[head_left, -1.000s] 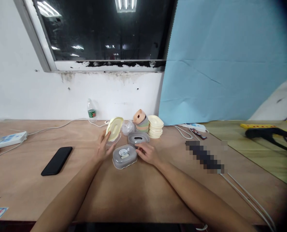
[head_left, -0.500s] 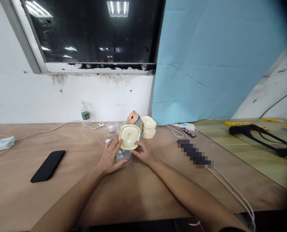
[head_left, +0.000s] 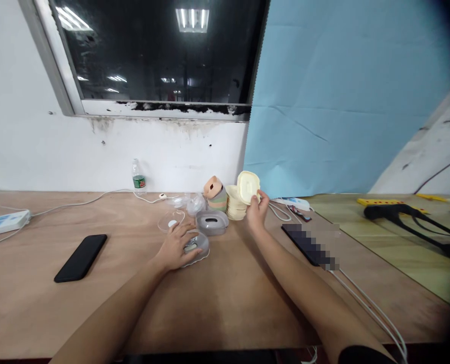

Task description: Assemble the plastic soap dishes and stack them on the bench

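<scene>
My right hand (head_left: 257, 211) is raised, its thumb and fingers pinching the lower right edge of a pale yellow square plastic lid (head_left: 248, 186). The lid is tilted upright in front of a stack of similar pale yellow lids (head_left: 235, 208). Spread fingers of my left hand (head_left: 177, 246) lie over a clear plastic cover (head_left: 202, 248) on the table, partly hiding it. Just behind sits a grey box with an oval slot (head_left: 212, 223). A peach box (head_left: 213, 186) tops nested grey and green boxes left of the lid stack. A clear flat piece (head_left: 171, 221) lies beyond my left fingers.
A black phone (head_left: 81, 258) lies at left, near a white power strip (head_left: 5, 223). A bottle (head_left: 138, 177) stands by the wall. On the right are a partly blurred dark device (head_left: 301, 242) with white cables and a black strap-like frame (head_left: 410, 222).
My right hand has carried the yellow lid up, right and away to the lid stack. My left hand has let the lid go and stays over the clear cover. The grey box is now uncovered.
</scene>
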A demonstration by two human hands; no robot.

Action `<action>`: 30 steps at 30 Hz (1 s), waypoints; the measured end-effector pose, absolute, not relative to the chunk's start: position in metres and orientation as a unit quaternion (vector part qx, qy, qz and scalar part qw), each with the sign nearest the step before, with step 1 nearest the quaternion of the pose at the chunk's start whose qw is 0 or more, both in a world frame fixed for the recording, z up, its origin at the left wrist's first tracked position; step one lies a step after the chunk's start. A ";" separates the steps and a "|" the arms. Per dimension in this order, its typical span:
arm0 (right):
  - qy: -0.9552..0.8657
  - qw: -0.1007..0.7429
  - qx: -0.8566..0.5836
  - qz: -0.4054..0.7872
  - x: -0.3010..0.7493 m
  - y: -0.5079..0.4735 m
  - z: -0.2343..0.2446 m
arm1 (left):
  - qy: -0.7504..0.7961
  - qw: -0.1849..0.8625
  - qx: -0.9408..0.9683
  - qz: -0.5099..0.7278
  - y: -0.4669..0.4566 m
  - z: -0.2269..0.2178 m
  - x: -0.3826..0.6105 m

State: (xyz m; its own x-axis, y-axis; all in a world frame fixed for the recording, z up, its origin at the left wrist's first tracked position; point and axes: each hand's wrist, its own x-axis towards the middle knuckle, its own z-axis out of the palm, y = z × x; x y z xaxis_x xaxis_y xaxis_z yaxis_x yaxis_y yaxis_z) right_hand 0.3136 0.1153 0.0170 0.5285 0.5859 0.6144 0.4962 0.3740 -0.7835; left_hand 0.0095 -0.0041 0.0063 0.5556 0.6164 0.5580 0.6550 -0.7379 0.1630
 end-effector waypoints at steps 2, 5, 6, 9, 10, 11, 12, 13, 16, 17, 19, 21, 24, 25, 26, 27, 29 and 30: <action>-0.459 0.664 -0.589 0.029 0.323 0.133 0.033 | -0.355 0.021 -0.883 -0.308 -0.005 0.008 0.010; -0.465 0.595 -0.655 0.018 0.331 0.151 0.054 | -0.353 0.009 -0.881 -0.314 -0.006 0.011 0.011; -0.470 0.568 -0.676 0.011 0.333 0.155 0.059 | -0.352 0.004 -0.882 -0.314 -0.007 0.012 0.011; -0.480 0.503 -0.719 -0.001 0.335 0.162 0.068 | -0.345 -0.009 -0.882 -0.320 -0.007 0.013 0.012; -0.484 0.487 -0.727 -0.002 0.335 0.164 0.069 | -0.343 -0.012 -0.882 -0.322 -0.007 0.013 0.012; -0.489 0.473 -0.733 -0.004 0.336 0.165 0.068 | -0.341 -0.014 -0.883 -0.323 -0.008 0.013 0.011; -0.496 0.460 -0.737 -0.008 0.336 0.167 0.067 | -0.340 -0.014 -0.883 -0.323 -0.008 0.012 0.011; -0.503 0.448 -0.739 -0.014 0.337 0.168 0.066 | -0.339 -0.014 -0.883 -0.324 -0.008 0.012 0.011; -0.526 0.428 -0.734 -0.031 0.341 0.173 0.057 | -0.341 -0.013 -0.883 -0.322 -0.007 0.011 0.011; -0.532 0.428 -0.730 -0.024 0.342 0.175 0.054 | -0.343 -0.013 -0.883 -0.321 -0.007 0.010 0.011; -0.538 0.434 -0.722 0.005 0.345 0.179 0.047 | -0.345 -0.013 -0.883 -0.317 -0.007 0.010 0.011; -0.538 0.442 -0.716 0.037 0.348 0.182 0.041 | -0.345 -0.017 -0.885 -0.313 -0.007 0.010 0.011; -0.542 0.448 -0.708 0.058 0.351 0.182 0.035 | -0.339 -0.033 -0.892 -0.296 -0.007 0.012 0.009; -0.543 0.458 -0.701 0.063 0.352 0.180 0.033 | -0.337 -0.039 -0.895 -0.289 -0.007 0.013 0.009; -0.543 0.474 -0.690 0.066 0.353 0.177 0.031 | -0.335 -0.044 -0.898 -0.282 -0.007 0.013 0.008; -0.541 0.497 -0.675 0.065 0.353 0.173 0.029 | -0.331 -0.047 -0.901 -0.277 -0.007 0.014 0.007; -0.536 0.551 -0.638 0.041 0.352 0.162 0.022 | -0.326 -0.050 -0.904 -0.272 -0.006 0.014 0.006; -0.533 0.576 -0.619 0.022 0.351 0.154 0.018 | -0.324 -0.050 -0.905 -0.270 -0.006 0.014 0.005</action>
